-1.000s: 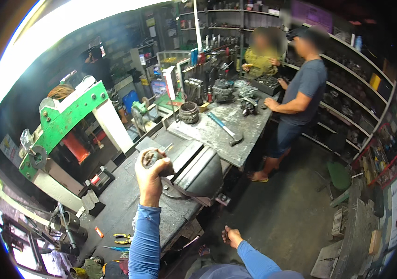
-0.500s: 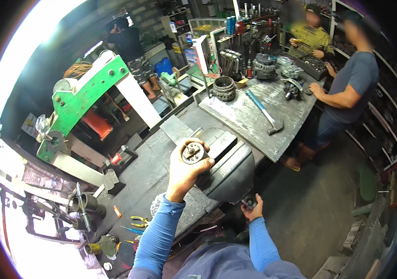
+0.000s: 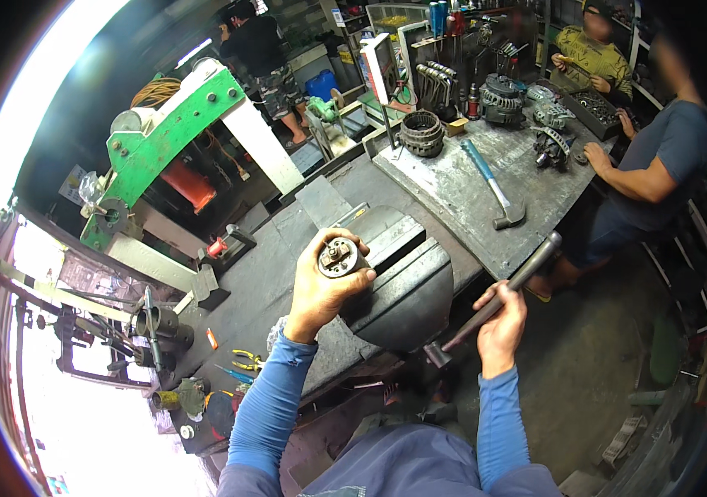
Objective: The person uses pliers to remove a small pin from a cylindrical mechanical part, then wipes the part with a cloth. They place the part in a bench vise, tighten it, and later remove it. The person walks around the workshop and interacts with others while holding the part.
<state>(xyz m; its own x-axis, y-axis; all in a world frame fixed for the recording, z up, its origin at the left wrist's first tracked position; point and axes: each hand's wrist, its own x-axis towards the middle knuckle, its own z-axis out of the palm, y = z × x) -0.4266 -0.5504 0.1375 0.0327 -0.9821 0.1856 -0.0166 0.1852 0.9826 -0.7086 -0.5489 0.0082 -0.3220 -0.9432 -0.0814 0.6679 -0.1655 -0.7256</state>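
Observation:
My left hand (image 3: 314, 290) is closed round a short cylindrical metal part (image 3: 339, 258). Its round end, with a stud and small fittings, faces up. That hand is at the left side of a big dark bench vise (image 3: 399, 306), whose jaws stand apart with a dark gap between them. My right hand (image 3: 501, 325) has its fingers wrapped round the vise handle (image 3: 527, 272), a thick steel bar slanting up to the right from the screw end (image 3: 436, 354). Whether the metal part touches the vise, I cannot tell.
A blue-handled hammer (image 3: 494, 186), a ribbed metal ring (image 3: 422, 134) and an alternator (image 3: 502, 99) lie on the metal-topped table (image 3: 461, 211). A person (image 3: 660, 157) stands at its right edge. Yellow pliers (image 3: 246, 359) lie left of my forearm; a green press frame (image 3: 175, 137) stands behind.
My right hand has moved up and right from beside the vise screw; the handle now slants out to the right. The left hand still holds the metal part by the vise.

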